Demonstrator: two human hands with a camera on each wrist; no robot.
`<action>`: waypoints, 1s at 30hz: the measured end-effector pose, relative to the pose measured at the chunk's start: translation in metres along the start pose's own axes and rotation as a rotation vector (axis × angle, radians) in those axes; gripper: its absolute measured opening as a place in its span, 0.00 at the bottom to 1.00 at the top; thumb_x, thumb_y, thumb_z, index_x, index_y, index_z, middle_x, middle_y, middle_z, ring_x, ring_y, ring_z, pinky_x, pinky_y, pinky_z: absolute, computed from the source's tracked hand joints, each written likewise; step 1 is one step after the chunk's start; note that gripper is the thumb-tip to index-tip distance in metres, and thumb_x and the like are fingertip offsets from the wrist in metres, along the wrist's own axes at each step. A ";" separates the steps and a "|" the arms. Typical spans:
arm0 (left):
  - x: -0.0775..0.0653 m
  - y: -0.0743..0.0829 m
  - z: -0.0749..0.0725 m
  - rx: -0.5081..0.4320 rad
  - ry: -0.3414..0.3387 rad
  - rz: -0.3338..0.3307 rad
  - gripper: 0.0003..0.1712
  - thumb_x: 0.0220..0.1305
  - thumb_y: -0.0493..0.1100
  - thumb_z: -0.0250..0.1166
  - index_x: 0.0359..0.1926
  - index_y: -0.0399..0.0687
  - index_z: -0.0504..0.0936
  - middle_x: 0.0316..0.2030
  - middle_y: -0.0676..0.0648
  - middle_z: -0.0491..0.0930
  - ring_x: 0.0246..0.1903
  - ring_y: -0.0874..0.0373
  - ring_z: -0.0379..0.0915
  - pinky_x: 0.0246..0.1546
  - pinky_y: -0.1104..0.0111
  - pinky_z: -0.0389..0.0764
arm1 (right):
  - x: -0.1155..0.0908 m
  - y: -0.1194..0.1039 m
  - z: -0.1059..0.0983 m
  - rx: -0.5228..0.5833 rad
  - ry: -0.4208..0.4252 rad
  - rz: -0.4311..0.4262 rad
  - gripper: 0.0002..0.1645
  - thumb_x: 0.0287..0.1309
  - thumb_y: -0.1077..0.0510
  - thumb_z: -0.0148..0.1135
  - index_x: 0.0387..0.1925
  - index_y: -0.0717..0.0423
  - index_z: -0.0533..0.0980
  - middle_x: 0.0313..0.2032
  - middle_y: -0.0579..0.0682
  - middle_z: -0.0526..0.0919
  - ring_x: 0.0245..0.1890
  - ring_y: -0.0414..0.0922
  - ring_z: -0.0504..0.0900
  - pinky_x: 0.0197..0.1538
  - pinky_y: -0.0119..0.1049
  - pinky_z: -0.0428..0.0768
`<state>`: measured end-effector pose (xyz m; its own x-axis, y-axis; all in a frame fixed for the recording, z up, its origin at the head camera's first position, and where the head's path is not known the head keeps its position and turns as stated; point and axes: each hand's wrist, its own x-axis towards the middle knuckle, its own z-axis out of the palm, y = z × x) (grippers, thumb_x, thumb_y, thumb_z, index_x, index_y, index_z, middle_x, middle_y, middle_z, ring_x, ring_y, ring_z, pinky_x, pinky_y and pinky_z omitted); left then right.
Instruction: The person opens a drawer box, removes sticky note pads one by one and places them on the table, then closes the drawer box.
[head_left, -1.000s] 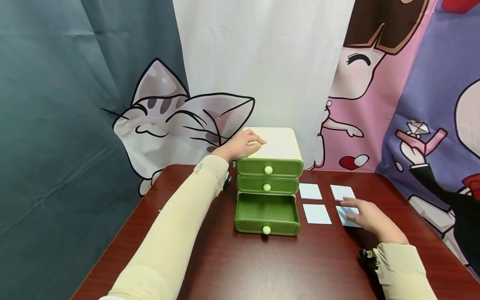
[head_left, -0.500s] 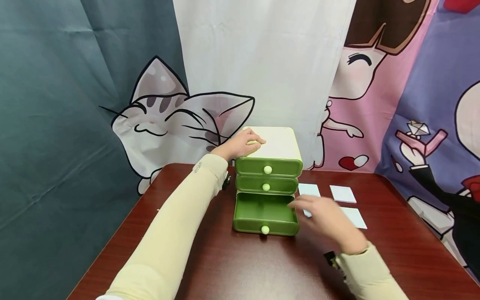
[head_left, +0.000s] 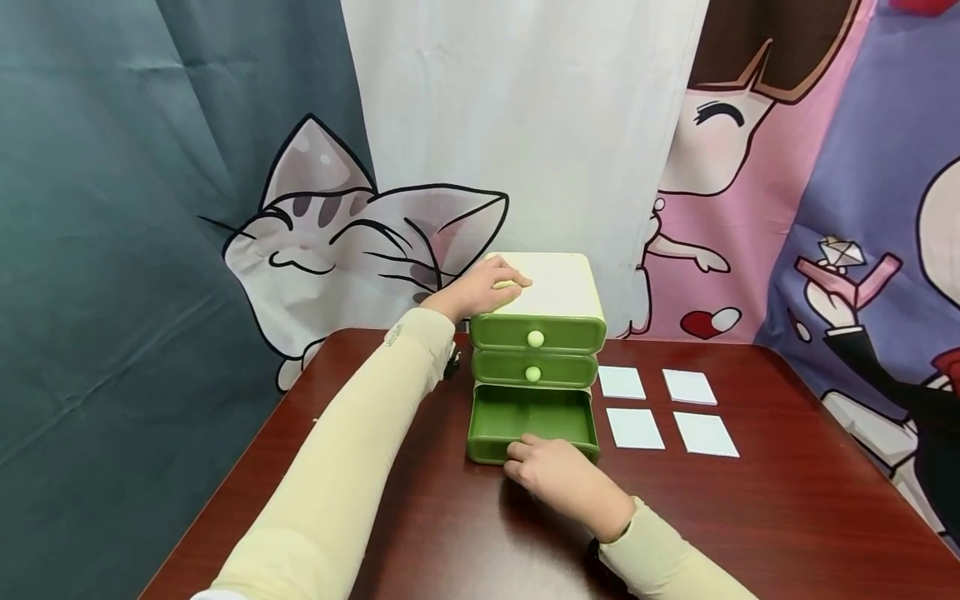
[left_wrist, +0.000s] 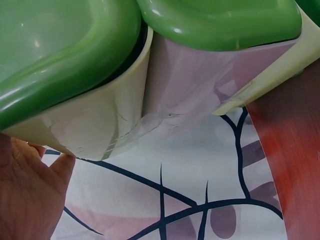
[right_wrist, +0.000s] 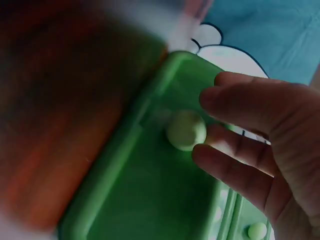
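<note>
A small chest of drawers (head_left: pixel 537 335) with a cream top and green drawer fronts stands at the table's back. Its bottom drawer (head_left: pixel 525 410) is pulled out, and nothing shows inside it. On the left edge of the cream top rests my left hand (head_left: pixel 478 289), fingers lying over it. My right hand (head_left: pixel 566 481) is at the front of the bottom drawer, hiding its knob in the head view. In the right wrist view, thumb and fingers stand spread beside that round pale green knob (right_wrist: pixel 186 131); the thumb is apart from it.
Several white square cards lie right of the chest, among them a near-left card (head_left: pixel 635 428) and a far-right card (head_left: pixel 689 387). A printed curtain (head_left: pixel 525 125) hangs behind the dark red table (head_left: pixel 420 517).
My right hand has moved left from above the near-right card, past the drawer's right side, to the bottom drawer's front. The left hand has stayed on the chest.
</note>
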<state>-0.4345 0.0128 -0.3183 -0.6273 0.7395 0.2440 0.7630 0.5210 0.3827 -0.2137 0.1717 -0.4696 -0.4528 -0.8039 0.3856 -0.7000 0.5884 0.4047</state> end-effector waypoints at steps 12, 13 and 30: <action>0.000 0.002 -0.003 0.005 0.011 0.001 0.20 0.78 0.48 0.53 0.64 0.56 0.81 0.54 0.47 0.71 0.55 0.54 0.66 0.59 0.60 0.67 | 0.002 0.012 0.008 0.006 -0.058 0.069 0.09 0.50 0.63 0.70 0.22 0.45 0.81 0.29 0.42 0.75 0.34 0.41 0.71 0.32 0.27 0.74; 0.000 0.002 -0.003 0.005 0.011 0.001 0.20 0.78 0.48 0.53 0.64 0.56 0.81 0.54 0.47 0.71 0.55 0.54 0.66 0.59 0.60 0.67 | 0.002 0.014 0.010 0.021 -0.059 0.078 0.09 0.51 0.63 0.70 0.22 0.45 0.81 0.29 0.42 0.75 0.34 0.41 0.71 0.32 0.27 0.74; -0.002 0.000 0.001 0.020 0.014 0.001 0.20 0.78 0.49 0.53 0.63 0.55 0.82 0.56 0.46 0.72 0.57 0.53 0.66 0.61 0.59 0.67 | 0.011 0.038 0.036 0.144 0.008 0.186 0.11 0.48 0.67 0.73 0.23 0.47 0.85 0.31 0.43 0.77 0.39 0.45 0.75 0.41 0.30 0.79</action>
<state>-0.4329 0.0117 -0.3192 -0.6284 0.7341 0.2574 0.7667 0.5285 0.3644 -0.2645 0.1822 -0.4798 -0.5773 -0.6818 0.4493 -0.6766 0.7075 0.2041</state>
